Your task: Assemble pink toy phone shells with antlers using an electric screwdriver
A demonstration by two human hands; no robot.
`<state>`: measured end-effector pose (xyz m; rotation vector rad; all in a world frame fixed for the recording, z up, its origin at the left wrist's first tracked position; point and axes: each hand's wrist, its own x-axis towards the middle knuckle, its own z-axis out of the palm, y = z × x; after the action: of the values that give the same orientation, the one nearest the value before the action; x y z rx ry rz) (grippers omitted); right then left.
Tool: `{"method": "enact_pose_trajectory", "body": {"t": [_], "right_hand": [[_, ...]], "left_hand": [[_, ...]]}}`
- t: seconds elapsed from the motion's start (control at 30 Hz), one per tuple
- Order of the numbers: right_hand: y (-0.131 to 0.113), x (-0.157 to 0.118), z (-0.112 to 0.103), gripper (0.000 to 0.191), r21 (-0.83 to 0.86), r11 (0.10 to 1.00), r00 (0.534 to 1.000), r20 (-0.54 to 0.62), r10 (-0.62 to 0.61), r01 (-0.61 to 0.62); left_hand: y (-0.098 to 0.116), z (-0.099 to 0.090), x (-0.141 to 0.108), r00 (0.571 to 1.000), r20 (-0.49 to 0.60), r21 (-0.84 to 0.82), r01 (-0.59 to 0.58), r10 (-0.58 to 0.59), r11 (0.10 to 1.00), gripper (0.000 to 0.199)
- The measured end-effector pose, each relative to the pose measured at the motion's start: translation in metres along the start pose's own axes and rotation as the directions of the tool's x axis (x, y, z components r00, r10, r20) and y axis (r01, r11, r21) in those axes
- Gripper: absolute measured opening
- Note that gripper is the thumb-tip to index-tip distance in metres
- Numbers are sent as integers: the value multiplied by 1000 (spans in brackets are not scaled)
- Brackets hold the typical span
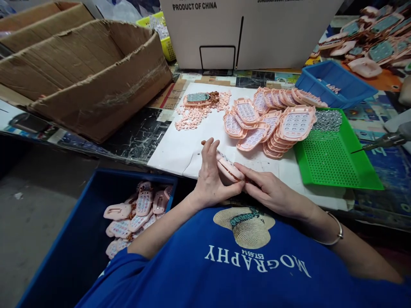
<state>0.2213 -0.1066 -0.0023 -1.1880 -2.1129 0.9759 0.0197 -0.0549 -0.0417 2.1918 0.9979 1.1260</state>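
Between my two hands is a pink toy phone (228, 167), tilted on edge, with a brown seam along its side. My left hand (212, 177) grips it by the near and left side, thumb below and fingers raised behind. My right hand (265, 188) has its fingers closed on the right end. Behind them on a white sheet (205, 139) lie stacked pink front shells (297, 122) with button pads. Left of these, an opened pink shell with a green circuit board (197, 98) sits by a heap of small pink pieces (192, 118).
At the right, a green tray (337, 162) holds metal screws (327, 120), with an electric screwdriver (388, 139) beside it. A blue bin (340, 81) stands behind. Finished-looking toy phones (143, 203) fill a blue crate (77, 231) lower left. A cardboard box (105, 81) stands back left.
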Motion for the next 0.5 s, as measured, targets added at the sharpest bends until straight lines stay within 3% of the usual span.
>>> {"method": "enact_pose_trajectory", "body": {"t": [0.17,0.33,0.4,0.5], "right_hand": [[-8,-9,11,56,-148,989,997,-78,15,-27],[-7,-21,12,49,-405,914,988,-133,-85,24],[2,-24,9,47,-591,806,974,-193,-121,-17],[19,-21,3,37,-838,532,963,-231,-136,-125]], "left_hand": [[-4,0,-3,999,-36,-88,15,-18,996,113],[-12,-8,-5,984,-83,-231,135,-158,963,111],[-19,-12,-5,978,-75,-326,162,-196,931,113],[-29,-17,-5,973,-59,-415,177,-221,892,115]]}}
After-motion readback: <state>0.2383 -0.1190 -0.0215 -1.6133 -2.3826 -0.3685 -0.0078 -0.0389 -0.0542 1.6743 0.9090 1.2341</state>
